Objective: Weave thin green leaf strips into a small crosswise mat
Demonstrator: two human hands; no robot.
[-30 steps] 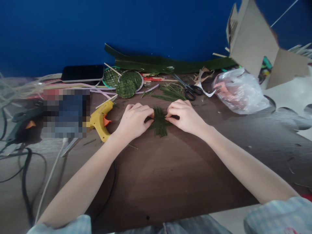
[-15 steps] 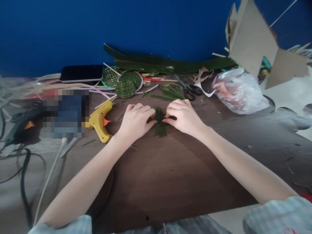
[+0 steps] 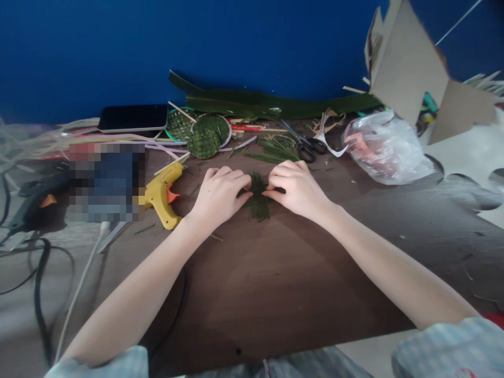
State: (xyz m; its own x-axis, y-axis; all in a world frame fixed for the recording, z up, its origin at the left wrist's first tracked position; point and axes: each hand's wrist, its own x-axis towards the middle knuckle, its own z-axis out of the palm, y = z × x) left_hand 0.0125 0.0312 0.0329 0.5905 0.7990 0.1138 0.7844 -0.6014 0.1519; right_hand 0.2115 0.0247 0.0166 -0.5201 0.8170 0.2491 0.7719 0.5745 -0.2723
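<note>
Pinching the right edge of a little green weave (image 3: 259, 208), the right hand (image 3: 293, 185) has thumb and index basically together, so that grip's pretty much closed on it. Left hand (image 3: 222, 193) is at the weave's left edge, grip narrow, but can't tell if it's actually got hold. Weave's on the desk (image 3: 275, 294) between both hands, glue gun (image 3: 159, 199) to the left, leaf strips (image 3: 277, 149) on the far side.

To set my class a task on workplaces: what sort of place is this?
Most likely a handicraft workspace: a yellow glue gun, scissors and a round woven green piece all suggest it.
</note>
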